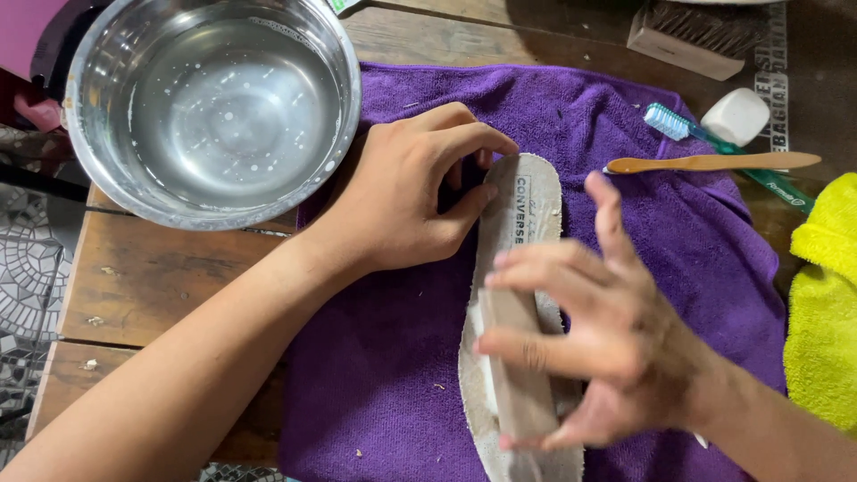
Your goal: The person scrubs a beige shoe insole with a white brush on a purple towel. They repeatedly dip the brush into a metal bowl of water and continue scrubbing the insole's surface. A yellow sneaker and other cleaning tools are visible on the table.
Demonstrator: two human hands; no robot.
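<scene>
A worn grey shoe insole (527, 210) lies lengthwise on a purple towel (393, 357). My left hand (406, 201) pins the insole's far end, fingers curled over its left edge. My right hand (607, 344) grips a wooden-backed brush (518, 379) and presses it flat on the insole's middle. The index finger of that hand sticks up, blurred by motion. White foam shows beside the brush on the insole.
A steel bowl of soapy water (214, 107) stands at the back left on the wooden table (143, 277). A second brush (696, 36), a white soap bar (736, 116), a toothbrush (714, 143) and a wooden spoon (714, 163) lie at the back right. A yellow cloth (826, 312) is at the right edge.
</scene>
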